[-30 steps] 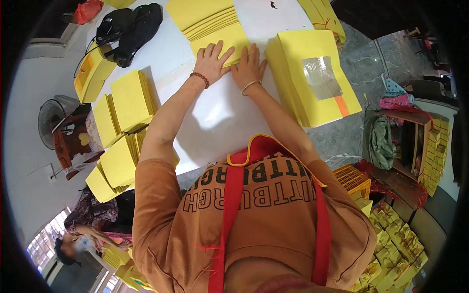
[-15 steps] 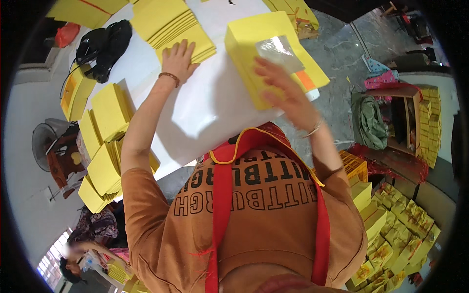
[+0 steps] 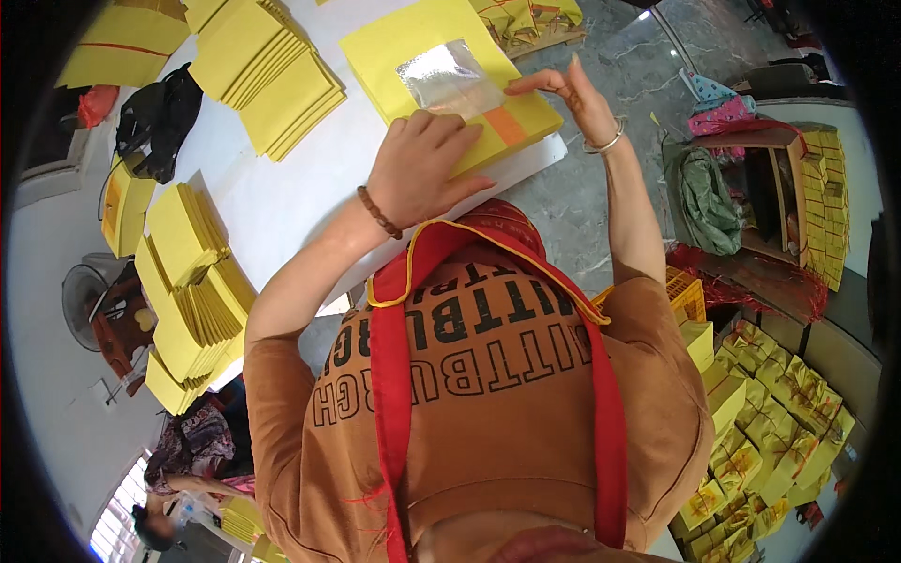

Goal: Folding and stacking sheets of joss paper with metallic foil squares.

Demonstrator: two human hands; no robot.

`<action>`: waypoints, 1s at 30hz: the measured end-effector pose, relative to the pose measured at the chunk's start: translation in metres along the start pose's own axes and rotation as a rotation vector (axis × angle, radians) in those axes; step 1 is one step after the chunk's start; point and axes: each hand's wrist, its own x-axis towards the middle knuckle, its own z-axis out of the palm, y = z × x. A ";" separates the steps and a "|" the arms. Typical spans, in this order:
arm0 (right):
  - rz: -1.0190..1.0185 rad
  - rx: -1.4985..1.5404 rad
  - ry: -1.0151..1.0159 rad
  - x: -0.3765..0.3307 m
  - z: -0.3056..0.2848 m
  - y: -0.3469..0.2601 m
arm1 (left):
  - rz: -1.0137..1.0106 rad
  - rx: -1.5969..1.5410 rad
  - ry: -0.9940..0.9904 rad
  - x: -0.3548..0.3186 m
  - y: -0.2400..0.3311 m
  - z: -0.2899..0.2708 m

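Since half second ago, your left hand [image 3: 418,164] shifted from fanned sheets onto yellow paper stack [image 3: 422,47], pressing flat, ungripped. Right hand [image 3: 572,98] open at 3 o'clock edge. Stack light, floppy; grip by edges.

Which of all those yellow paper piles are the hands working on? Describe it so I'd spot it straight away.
Start at the white table: at its near right corner lies a thick stack of yellow paper sheets. The left hand presses on it, and the right hand touches its far edge. Only this stack shows a shiny silver foil square and an orange patch on top.

Left hand [image 3: 422,164] presses the yellow paper stack [image 3: 441,70]; right hand [image 3: 572,94] touches its edge.
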 end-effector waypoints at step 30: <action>-0.086 0.218 0.111 0.002 0.008 0.032 | -0.510 -0.348 -0.091 0.020 -0.002 -0.001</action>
